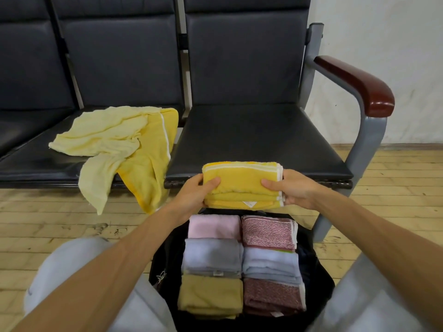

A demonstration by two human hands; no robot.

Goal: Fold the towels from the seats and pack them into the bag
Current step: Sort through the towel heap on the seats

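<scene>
Yellow folded towel (242,185) with white stripe, gripped by both hands.

Six folded towels (212,257) cover the open bag (165,255) in two columns, leaving room only on top. Loose yellow towels (115,144) drape the bench's (259,140) middle seat.
</scene>
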